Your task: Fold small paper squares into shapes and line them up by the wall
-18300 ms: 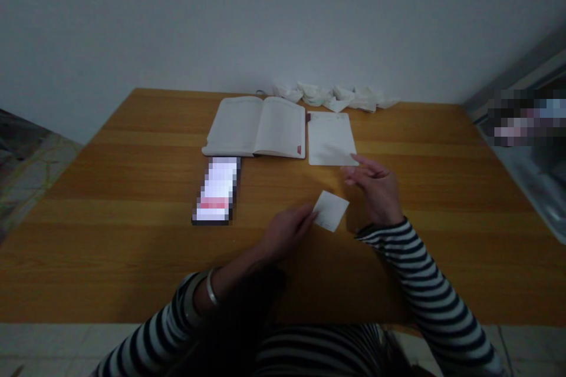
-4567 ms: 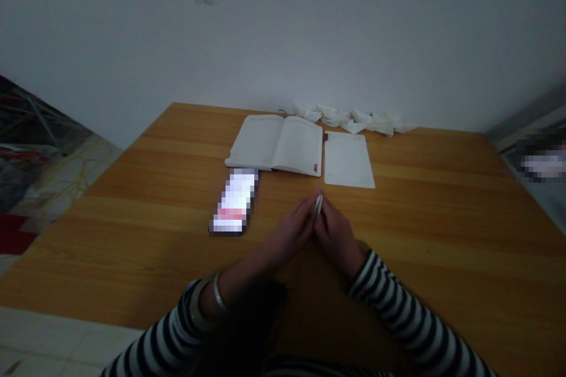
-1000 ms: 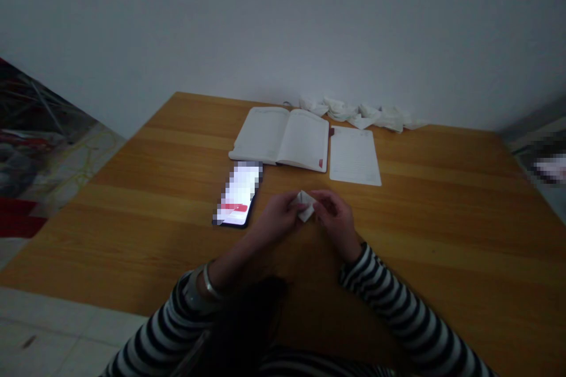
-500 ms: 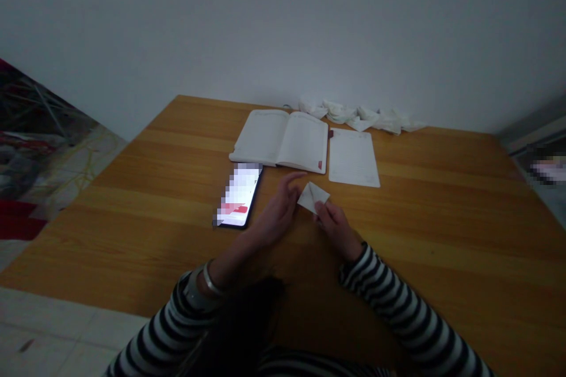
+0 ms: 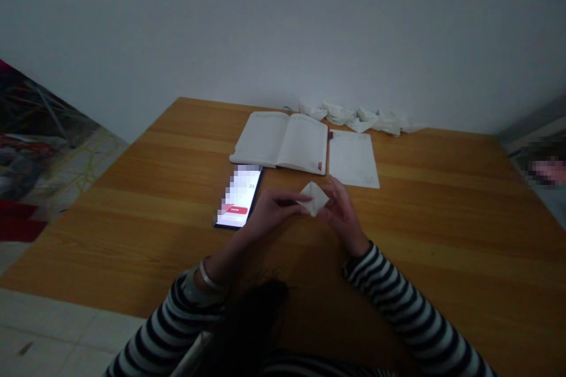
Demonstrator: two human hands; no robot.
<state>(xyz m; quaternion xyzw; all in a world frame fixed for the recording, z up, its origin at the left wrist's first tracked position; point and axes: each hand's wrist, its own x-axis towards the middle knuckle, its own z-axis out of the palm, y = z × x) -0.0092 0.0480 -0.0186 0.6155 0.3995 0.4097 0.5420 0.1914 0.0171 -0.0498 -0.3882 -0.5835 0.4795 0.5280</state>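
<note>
A small white folded paper [image 5: 315,199], diamond-shaped with a crease down from its top corner, is held above the table in front of me. My left hand [image 5: 275,210] pinches its left side between thumb and fingers. On the other side my right hand [image 5: 346,217] has its fingers apart, the thumb close to the paper's lower right edge; whether it touches, I cannot tell. Left of my hands lies a phone [image 5: 239,197] with a lit screen, partly blurred out. Beyond them an open notebook [image 5: 305,144] lies flat.
A loose white sheet [image 5: 352,159] lies right of the notebook. Several crumpled or folded white papers [image 5: 338,113] line the back of the wooden table [image 5: 442,200], against the wall [image 5: 354,29]. Red material [image 5: 22,221] and clutter are on the floor at left.
My left hand has closed on the paper's left side. My right hand has let go of its pinch, with fingers now spread at the right. The paper has turned slightly.
</note>
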